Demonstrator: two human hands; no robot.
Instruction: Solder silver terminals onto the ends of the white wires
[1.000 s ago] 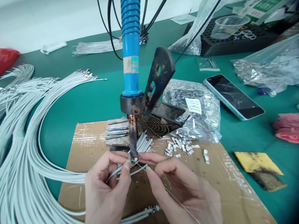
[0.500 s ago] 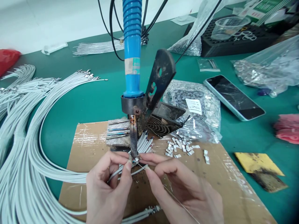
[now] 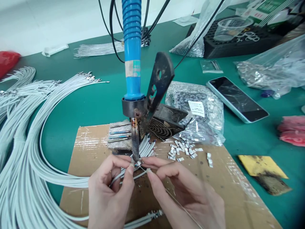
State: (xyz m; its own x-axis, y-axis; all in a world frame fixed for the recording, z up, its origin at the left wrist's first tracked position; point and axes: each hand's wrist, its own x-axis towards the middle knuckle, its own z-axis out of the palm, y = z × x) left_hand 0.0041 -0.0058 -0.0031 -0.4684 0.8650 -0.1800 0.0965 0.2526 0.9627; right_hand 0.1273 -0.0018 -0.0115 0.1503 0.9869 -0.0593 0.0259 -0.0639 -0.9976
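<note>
A blue-handled soldering iron stands upright in a dark metal stand, its tip pointing down at the cardboard sheet. My left hand pinches the end of a white cable right under the iron's tip. My right hand pinches a thin solder wire and holds its end at the same spot. A fan of white cable ends lies just behind the tip.
Long white cables loop over the green table at the left. Small metal pieces lie scattered on the cardboard, beside a plastic bag of them. A phone, a yellow sponge and more bags lie at the right.
Both hands stay pinched under the iron's tip; only the view has shifted slightly.
</note>
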